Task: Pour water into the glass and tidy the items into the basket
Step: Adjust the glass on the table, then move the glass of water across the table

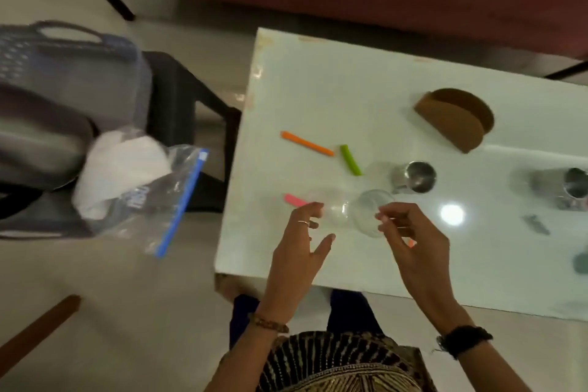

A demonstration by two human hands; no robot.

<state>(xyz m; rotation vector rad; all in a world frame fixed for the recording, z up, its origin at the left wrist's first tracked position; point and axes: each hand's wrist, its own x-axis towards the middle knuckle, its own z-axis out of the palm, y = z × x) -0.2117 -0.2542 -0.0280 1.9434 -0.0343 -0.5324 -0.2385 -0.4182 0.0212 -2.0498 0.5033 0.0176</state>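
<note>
Both hands at the clear glass, which sits near the front edge of the table. Left hand spread, fingers loose by its base, holding nothing. Right hand pinches the rim w/ fingertips. Step: prob. readying the glass for water (looks empty). Next: needs a water source; steel cup sits just behind. Basket is off to the left.

Both hands reach over the white table, the left hand with fingers spread beside a clear glass, the right hand touching its rim, and a basket far left of them.
</note>
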